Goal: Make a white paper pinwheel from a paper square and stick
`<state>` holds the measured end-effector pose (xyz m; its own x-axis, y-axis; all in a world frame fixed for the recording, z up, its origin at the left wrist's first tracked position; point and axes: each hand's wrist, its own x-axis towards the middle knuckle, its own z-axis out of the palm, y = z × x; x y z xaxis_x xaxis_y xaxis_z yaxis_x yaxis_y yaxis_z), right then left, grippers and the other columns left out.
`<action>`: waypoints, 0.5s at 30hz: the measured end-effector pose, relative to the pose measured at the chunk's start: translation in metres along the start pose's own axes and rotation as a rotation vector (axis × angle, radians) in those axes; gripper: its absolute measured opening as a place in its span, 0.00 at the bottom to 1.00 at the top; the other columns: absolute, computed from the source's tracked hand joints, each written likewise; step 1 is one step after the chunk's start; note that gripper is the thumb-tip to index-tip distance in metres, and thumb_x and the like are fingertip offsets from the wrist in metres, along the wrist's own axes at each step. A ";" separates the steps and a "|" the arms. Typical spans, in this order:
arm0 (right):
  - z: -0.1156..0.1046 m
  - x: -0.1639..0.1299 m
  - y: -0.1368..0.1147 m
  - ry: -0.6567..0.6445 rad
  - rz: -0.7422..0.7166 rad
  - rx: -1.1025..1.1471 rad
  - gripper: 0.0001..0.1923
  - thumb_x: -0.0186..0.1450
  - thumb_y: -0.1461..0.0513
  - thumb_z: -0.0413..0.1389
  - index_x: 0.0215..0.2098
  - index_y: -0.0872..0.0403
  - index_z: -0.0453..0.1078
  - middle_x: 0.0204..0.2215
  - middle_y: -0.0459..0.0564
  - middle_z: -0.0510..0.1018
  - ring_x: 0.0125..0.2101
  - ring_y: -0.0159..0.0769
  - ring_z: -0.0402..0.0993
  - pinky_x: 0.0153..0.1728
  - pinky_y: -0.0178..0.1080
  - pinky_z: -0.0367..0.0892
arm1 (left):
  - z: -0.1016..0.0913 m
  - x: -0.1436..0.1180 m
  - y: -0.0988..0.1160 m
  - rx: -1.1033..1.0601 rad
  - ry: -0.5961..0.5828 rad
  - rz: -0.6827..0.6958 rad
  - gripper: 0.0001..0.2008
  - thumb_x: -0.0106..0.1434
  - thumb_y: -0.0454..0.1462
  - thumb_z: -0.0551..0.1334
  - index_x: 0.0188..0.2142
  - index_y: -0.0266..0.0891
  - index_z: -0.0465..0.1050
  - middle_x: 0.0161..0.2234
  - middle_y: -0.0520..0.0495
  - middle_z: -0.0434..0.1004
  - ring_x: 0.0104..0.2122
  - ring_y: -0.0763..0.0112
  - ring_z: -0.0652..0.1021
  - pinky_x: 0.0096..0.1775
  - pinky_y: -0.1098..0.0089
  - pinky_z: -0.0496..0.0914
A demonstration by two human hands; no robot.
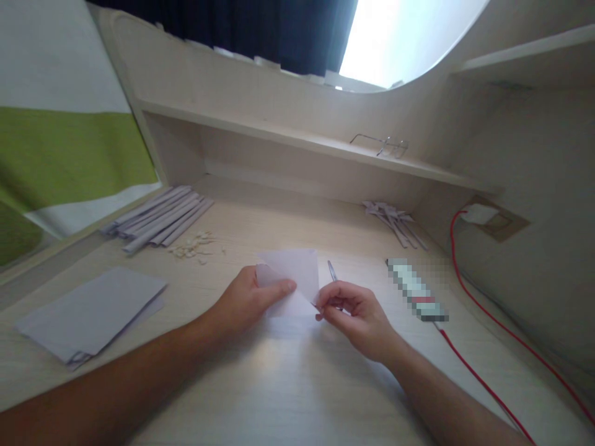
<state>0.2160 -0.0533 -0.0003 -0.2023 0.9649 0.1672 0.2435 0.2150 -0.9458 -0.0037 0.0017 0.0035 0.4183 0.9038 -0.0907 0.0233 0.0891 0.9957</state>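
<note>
A small sheet of white paper [297, 269], partly folded over, is held up above the desk near the middle of the view. My left hand [253, 300] grips its left side, with the thumb pressed flat on top. My right hand [351, 310] has its fingertips pinched together at the paper's lower right corner. Just beyond those fingers a slim, shiny pen-like object [331, 271] sticks out. Its lower part passes behind the right hand, so I cannot tell whether it lies on the desk or is in the hand.
Rolled paper tubes [160, 217] lie at the back left, beside small light scraps [193, 246]. Stacked paper [93, 313] rests at left. Thin folded paper strips [390, 220] sit back right. A phone [416, 291] with a red cable [483, 387] lies right. Glasses [385, 145] rest on the shelf.
</note>
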 end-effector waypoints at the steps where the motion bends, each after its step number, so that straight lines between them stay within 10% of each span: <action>1: 0.000 0.000 0.000 -0.001 0.001 -0.003 0.02 0.64 0.63 0.61 0.33 0.53 0.77 0.31 0.49 0.79 0.32 0.36 0.76 0.36 0.40 0.76 | 0.000 0.000 0.001 -0.007 0.003 0.000 0.11 0.56 0.44 0.69 0.29 0.38 0.79 0.25 0.49 0.79 0.23 0.69 0.75 0.26 0.71 0.67; 15: 0.000 0.000 -0.006 0.007 0.024 -0.061 0.06 0.61 0.67 0.61 0.33 0.53 0.80 0.31 0.48 0.82 0.33 0.35 0.77 0.36 0.37 0.70 | -0.003 -0.001 -0.003 0.085 0.032 -0.017 0.10 0.59 0.44 0.68 0.29 0.38 0.78 0.24 0.52 0.77 0.22 0.71 0.73 0.25 0.73 0.65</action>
<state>0.2143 -0.0545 0.0052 -0.1890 0.9708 0.1474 0.3058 0.2009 -0.9307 -0.0070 0.0023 0.0009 0.3884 0.9153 -0.1066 0.1074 0.0699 0.9918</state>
